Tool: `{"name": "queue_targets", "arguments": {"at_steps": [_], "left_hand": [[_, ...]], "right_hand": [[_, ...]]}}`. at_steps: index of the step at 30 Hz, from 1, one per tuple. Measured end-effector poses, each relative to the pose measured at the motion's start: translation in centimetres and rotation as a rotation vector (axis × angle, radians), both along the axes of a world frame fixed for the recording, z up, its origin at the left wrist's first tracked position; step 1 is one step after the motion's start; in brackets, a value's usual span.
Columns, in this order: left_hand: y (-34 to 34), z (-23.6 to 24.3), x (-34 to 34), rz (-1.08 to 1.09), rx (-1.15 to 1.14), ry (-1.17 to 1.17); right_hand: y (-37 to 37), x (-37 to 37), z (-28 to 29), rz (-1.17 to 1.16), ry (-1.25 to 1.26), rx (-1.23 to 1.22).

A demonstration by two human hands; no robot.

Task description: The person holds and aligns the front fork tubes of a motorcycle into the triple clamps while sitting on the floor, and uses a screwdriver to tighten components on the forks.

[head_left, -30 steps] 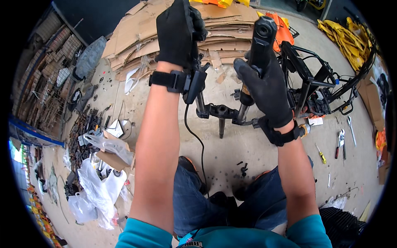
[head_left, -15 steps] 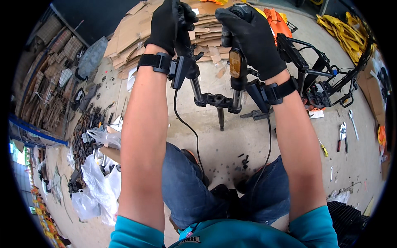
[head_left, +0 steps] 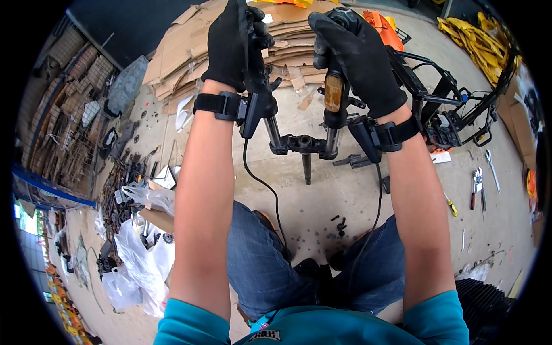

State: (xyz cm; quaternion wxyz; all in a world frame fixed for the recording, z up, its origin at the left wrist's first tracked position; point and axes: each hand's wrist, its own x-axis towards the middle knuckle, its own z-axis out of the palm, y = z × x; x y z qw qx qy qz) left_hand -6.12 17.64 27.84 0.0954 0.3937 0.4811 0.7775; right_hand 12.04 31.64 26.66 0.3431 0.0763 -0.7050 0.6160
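While left hand (head_left: 229,49) and right hand (head_left: 368,66) clasp fork (head_left: 305,142), wire cage (head_left: 56,194) holds brown pieces (head_left: 68,112)

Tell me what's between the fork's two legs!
In the head view, a black crosspiece bridges the legs, with a stem sticking out of it. Above it in the picture, the gap shows floor and cardboard.

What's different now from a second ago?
The right hand has moved up the right fork leg and now wraps its far end, leaving the amber reflector in fuller view. The left hand stays on the left fork leg.
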Motion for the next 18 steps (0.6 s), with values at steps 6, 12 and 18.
{"name": "queue_targets", "arguments": {"at_steps": [6,12,18], "left_hand": [[-0.7,-0.2,0.5,0.008,0.026,0.016],[-1.1,-0.4,1.3,-0.001,0.072,0.02],[-1.7,0.2,1.0,-0.017,0.033,0.084]], "right_hand": [[-1.0,-0.1,0.5,-0.032,-0.008,-0.046],[-1.6,-0.2,0.8,-0.046,-0.019,-0.091],[-1.6,-0.4,0.7,-0.03,-0.026,-0.147]]}}
